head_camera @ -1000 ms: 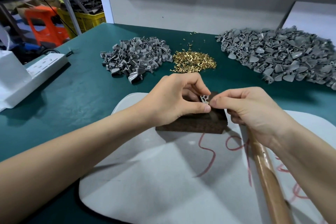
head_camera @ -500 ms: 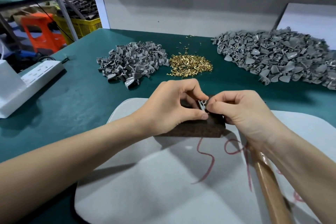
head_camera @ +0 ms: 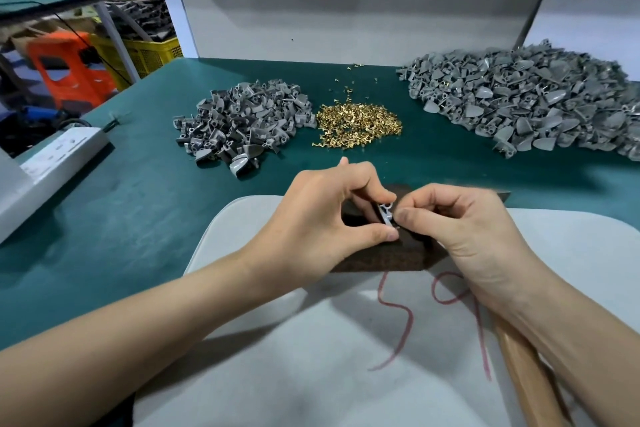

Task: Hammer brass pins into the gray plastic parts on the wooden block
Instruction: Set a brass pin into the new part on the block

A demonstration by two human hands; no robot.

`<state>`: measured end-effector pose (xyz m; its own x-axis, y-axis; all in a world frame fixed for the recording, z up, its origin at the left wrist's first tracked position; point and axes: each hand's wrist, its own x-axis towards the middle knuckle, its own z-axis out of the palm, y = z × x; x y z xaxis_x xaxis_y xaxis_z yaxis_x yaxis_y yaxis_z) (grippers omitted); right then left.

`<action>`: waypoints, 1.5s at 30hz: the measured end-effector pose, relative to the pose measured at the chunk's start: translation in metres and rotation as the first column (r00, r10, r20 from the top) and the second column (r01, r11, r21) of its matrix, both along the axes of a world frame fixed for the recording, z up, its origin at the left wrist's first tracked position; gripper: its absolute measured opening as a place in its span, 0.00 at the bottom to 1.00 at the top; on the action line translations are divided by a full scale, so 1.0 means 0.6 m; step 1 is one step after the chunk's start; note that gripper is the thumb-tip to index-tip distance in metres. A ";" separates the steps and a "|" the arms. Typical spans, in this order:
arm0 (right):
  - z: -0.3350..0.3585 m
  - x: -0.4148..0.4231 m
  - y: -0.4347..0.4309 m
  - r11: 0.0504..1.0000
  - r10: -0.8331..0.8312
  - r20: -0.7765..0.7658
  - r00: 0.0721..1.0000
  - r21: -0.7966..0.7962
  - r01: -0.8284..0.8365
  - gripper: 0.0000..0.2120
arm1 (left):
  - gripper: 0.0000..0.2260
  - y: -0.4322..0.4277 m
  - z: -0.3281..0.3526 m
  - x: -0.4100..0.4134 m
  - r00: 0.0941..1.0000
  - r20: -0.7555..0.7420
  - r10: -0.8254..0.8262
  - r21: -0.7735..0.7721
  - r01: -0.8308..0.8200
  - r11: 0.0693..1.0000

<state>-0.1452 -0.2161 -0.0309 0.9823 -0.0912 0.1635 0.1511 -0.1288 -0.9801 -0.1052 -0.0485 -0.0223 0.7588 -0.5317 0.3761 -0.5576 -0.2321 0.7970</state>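
A dark wooden block [head_camera: 381, 258] lies on a pale grey pad [head_camera: 311, 357]. On top of it stands a small gray plastic part [head_camera: 385, 213], pinched between thumb and fingers of my left hand [head_camera: 322, 229]. My right hand [head_camera: 464, 232] meets it from the right, fingertips pinched at the part's lower edge, where a tiny pin tip barely shows. A wooden hammer handle [head_camera: 526, 374] runs under my right wrist; whether the hand grips it is hidden. Loose brass pins [head_camera: 358, 125] form a heap behind the block.
A small heap of gray parts [head_camera: 242, 128] lies at the back left and a large heap [head_camera: 526, 104] at the back right on the green table [head_camera: 138, 184]. A white power strip [head_camera: 52, 166] sits at the left edge. A grey wall closes the back.
The view has tilted, so the block and hands sit lower in frame. Both hands stay pinched together at the gray part on the block, with only small finger shifts.
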 end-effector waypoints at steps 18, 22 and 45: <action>0.002 -0.002 0.001 1.000 -0.011 0.010 1.000 -0.029 0.012 0.10 | 0.11 0.000 0.007 0.002 0.998 -0.061 -0.011 -0.005 0.010 1.000; 0.002 -0.003 0.000 0.999 -0.013 -0.006 1.000 -0.033 0.012 0.09 | 0.11 0.001 0.006 0.001 0.999 -0.054 -0.005 -0.006 0.004 1.000; -0.007 -0.001 -0.001 0.996 -0.012 0.041 0.999 -0.087 0.015 0.07 | 0.11 0.003 0.002 0.006 1.000 0.001 -0.002 0.016 0.002 1.000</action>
<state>-0.1457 -0.2167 -0.0348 0.9735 -0.0882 0.2111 0.1882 -0.2155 -0.9582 -0.1019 -0.0465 -0.0208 0.7573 -0.5392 0.3685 -0.5589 -0.2432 0.7928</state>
